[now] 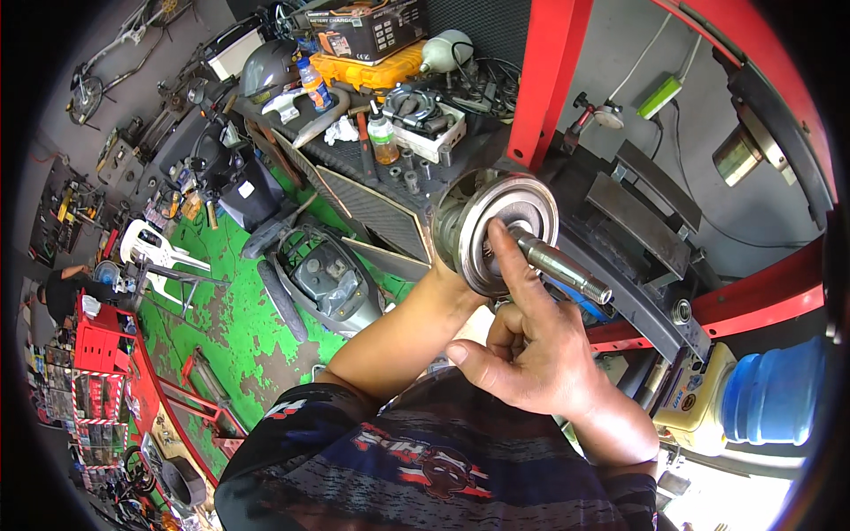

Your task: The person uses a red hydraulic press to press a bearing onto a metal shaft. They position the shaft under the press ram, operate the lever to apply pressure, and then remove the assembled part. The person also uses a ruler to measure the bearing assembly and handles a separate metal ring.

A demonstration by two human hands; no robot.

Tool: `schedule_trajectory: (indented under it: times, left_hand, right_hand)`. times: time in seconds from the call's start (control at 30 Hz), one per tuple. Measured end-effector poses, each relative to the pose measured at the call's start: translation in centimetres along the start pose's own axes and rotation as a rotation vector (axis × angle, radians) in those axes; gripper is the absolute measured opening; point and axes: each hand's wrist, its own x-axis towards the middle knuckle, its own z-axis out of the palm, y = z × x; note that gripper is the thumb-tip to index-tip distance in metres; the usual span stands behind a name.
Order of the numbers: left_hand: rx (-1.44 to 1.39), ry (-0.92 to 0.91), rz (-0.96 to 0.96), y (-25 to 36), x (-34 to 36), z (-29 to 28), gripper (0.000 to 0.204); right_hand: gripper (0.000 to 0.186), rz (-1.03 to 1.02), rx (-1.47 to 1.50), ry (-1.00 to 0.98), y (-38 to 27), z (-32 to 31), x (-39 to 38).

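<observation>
My left hand [443, 271] is wrapped behind a round steel hub [467, 196] with concentric rings and a threaded shaft [575, 274] sticking out toward the right; most of its fingers are hidden by the part. My right hand [540, 354] has its index finger extended onto the hub's inner face beside the shaft's base, thumb out and the other fingers curled with nothing visible in them. The hub is held up in front of a red press frame [549, 80], near dark steel plates [637, 212] on the press bed.
A cluttered workbench [310, 124] holds bottles, sockets, tools and cases. A scooter [323, 288] and white plastic chair [150, 243] stand on the green floor. Another person [62, 301] bends at a red cart [102, 341], far left. A blue water jug [766, 398] sits at lower right.
</observation>
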Motion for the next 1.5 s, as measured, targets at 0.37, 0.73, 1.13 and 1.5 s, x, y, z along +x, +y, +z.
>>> schedule_trajectory:
  times: [0.37, 0.73, 1.13, 1.5]
  left_hand:
    - [0.352, 0.055, 0.379, 2.1, -0.4, 2.7, 0.046]
    - [0.396, 0.292, 0.386, 3.1, 0.2, 4.0, 0.035]
    - [0.892, 0.269, 0.480, 4.0, -1.1, 5.2, 0.032]
    - [1.306, 0.142, 0.328, 4.3, -1.9, 7.3, 0.043]
  right_hand:
    - [0.093, 0.089, 0.617, 0.031, 1.8, 0.1, -1.0]
    - [0.045, -0.114, -0.107, 0.470, 3.1, -0.9, -1.6]
    - [0.089, -0.043, -0.233, 0.255, 6.3, -6.3, 1.2]
    - [0.085, 0.232, 0.393, 0.019, 8.2, -3.1, 0.7]
